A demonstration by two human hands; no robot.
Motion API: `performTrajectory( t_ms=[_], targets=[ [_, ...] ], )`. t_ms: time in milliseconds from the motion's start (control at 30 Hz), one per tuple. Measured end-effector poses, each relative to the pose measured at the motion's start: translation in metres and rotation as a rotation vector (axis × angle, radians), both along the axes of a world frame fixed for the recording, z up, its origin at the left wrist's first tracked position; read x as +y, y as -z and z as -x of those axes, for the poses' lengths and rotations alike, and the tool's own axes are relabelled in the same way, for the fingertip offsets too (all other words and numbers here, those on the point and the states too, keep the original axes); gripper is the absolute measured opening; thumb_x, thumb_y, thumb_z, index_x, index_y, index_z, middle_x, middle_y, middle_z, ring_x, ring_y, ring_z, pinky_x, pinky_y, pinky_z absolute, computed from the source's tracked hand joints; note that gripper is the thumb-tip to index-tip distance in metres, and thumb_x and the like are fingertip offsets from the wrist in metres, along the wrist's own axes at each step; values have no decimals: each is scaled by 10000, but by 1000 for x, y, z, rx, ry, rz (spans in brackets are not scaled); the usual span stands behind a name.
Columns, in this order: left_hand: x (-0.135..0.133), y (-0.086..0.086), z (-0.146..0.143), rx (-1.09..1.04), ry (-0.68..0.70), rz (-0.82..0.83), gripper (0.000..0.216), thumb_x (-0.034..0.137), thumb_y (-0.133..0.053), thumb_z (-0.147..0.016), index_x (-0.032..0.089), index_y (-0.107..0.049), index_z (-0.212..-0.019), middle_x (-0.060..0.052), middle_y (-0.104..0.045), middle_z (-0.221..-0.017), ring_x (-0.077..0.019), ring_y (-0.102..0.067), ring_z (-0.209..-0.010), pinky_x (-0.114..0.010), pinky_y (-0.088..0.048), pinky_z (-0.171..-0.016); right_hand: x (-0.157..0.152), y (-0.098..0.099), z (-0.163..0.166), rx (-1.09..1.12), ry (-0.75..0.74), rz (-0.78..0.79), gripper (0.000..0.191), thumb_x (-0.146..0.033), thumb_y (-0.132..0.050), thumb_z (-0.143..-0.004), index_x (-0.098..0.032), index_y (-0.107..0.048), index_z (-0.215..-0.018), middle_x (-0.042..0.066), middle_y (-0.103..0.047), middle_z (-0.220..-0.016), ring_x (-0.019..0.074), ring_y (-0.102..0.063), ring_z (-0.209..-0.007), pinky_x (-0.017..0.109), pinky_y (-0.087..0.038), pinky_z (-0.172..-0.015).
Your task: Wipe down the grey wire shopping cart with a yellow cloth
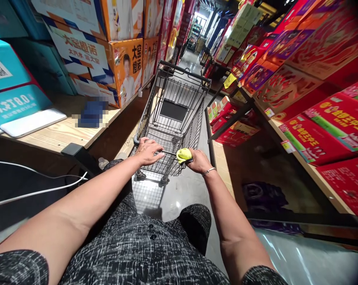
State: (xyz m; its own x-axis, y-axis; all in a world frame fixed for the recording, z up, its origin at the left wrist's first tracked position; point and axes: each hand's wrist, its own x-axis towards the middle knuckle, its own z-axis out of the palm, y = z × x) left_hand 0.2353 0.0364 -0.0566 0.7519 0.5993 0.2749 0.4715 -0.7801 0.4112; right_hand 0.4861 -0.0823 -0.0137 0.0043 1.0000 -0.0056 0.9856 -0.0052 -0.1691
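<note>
A dark wire shopping cart (174,107) stands in the aisle right in front of me, its basket holding nothing. My left hand (147,151) is wrapped over the left part of the cart's handle bar. My right hand (198,160) grips the right part of the bar and also clutches a yellow cloth (183,155) against it. A thin bracelet circles my right wrist.
Wooden shelves line both sides. Orange and white cartons (107,59) and teal boxes (9,87) stack on the left; red gift boxes (315,118) fill the right. White cables (36,186) run low on the left. The glossy floor aisle (190,59) stretches ahead.
</note>
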Motion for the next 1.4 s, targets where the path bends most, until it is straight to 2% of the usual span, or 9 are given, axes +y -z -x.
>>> performTrajectory(
  t_ms=[300, 433, 567, 700, 833, 933, 1067, 1267, 1400],
  targets=[
    [32, 8, 6, 12, 11, -14, 368, 484, -430, -990, 308, -753, -971, -3, -750, -1071, -256, -530, -1177, -521, -232, -1075, -9, 6, 33, -55, 99, -50, 257, -239, -647, -774, -180, -615, -1022, 87, -738, -922, 248, -664, -912, 314, -404, -863],
    [51, 15, 15, 23, -104, -9, 343, 491, -499, -960, 296, -778, -914, -8, -672, -1301, -314, -413, -1337, -593, -160, -1166, -4, 8, 61, -38, 124, -84, 353, -189, -618, -750, -167, -569, -1100, 99, -731, -957, 253, -664, -924, 320, -420, -865],
    [48, 19, 16, -14, -230, 30, 282, 409, -524, -957, 301, -772, -1037, -21, -549, -1473, -373, -246, -1489, -672, -25, -1208, -3, 12, 83, 52, 147, -140, 522, -197, -624, -744, -164, -486, -1246, 84, -722, -980, 253, -666, -913, 323, -452, -850],
    [22, 13, 8, -82, -136, 97, 340, 314, -454, -977, 277, -681, -1229, -46, -649, -1358, -316, -390, -1440, -660, -32, -1231, -7, 17, 96, 168, 109, -231, 540, -191, -598, -754, -181, -460, -1275, 93, -675, -1081, 249, -648, -958, 333, -486, -844],
    [1, 8, 0, -131, 39, 171, 431, 267, -342, -987, 236, -617, -1317, -44, -696, -1284, -216, -609, -1206, -522, -185, -1250, -15, 17, 99, 293, -76, -336, 577, -104, -550, -721, -188, -495, -1289, 136, -545, -1315, 229, -581, -1127, 334, -491, -920],
    [0, 11, 0, -168, 65, 174, 426, 307, -353, -976, 227, -650, -1270, -44, -722, -1229, -206, -631, -1133, -475, -278, -1198, -21, 14, 89, 310, -198, -295, 539, -60, -539, -706, -184, -575, -1230, 127, -563, -1303, 224, -557, -1148, 354, -461, -970],
    [8, 16, 5, -196, 131, 144, 373, 436, -429, -965, 249, -752, -972, -14, -761, -950, -201, -640, -986, -480, -239, -1180, -16, 7, 36, 184, -217, -182, 627, 5, -521, -644, -223, -641, -1216, 79, -648, -1256, 248, -534, -1167, 414, -395, -1006],
    [19, 20, 9, -237, 173, 147, 389, 483, -461, -947, 241, -751, -854, -8, -713, -815, -186, -623, -900, -480, -178, -1189, 16, -5, -79, 49, 71, -228, 564, -46, -534, -662, -175, -694, -1187, 108, -657, -1178, 259, -548, -1060, 395, -429, -958],
    [23, 20, 10, -242, 186, 156, 431, 488, -423, -952, 241, -753, -826, -9, -710, -806, -196, -608, -911, -489, -153, -1201, 13, 4, -63, -11, 253, -321, 609, -51, -529, -705, -202, -675, -1276, 115, -628, -1194, 268, -523, -1026, 399, -447, -914]
  ],
)
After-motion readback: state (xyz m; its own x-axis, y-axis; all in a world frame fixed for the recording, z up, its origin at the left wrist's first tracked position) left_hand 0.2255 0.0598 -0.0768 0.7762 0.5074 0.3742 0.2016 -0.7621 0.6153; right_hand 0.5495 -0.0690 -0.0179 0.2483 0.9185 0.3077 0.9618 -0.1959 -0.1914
